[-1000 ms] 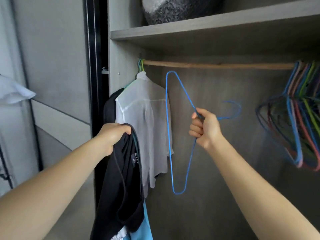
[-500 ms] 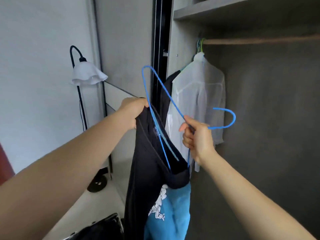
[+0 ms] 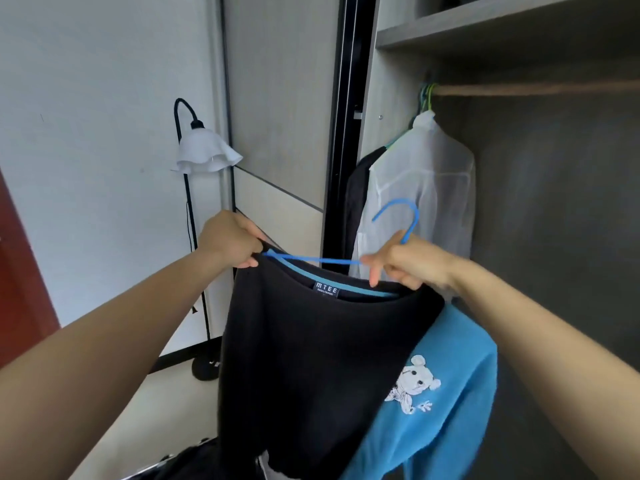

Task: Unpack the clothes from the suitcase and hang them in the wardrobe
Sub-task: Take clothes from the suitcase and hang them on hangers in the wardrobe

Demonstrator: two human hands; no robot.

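A black and blue T-shirt (image 3: pixel 311 358) with a bear print hangs in front of me, its collar label reading MTEE. My left hand (image 3: pixel 230 242) grips the left side of its neckline. My right hand (image 3: pixel 408 263) holds the neck of a blue wire hanger (image 3: pixel 405 216) together with the right side of the collar. The hanger's bar runs across the neck opening between my hands, its hook pointing up. The wardrobe rail (image 3: pixel 533 88) is up at the right, with a white shirt (image 3: pixel 426 188) and a dark garment (image 3: pixel 356 202) hanging at its left end.
A floor lamp (image 3: pixel 204 154) with a white shade stands left of the wardrobe's sliding door (image 3: pixel 277 133). A shelf (image 3: pixel 502 26) runs above the rail. A dark suitcase edge (image 3: pixel 187 462) shows at the bottom. Right of the white shirt the wardrobe interior is dark and open.
The hanger has turned from upright to level and gone into the shirt's neck. My hands have spread the collar apart, and my view has swung further left.
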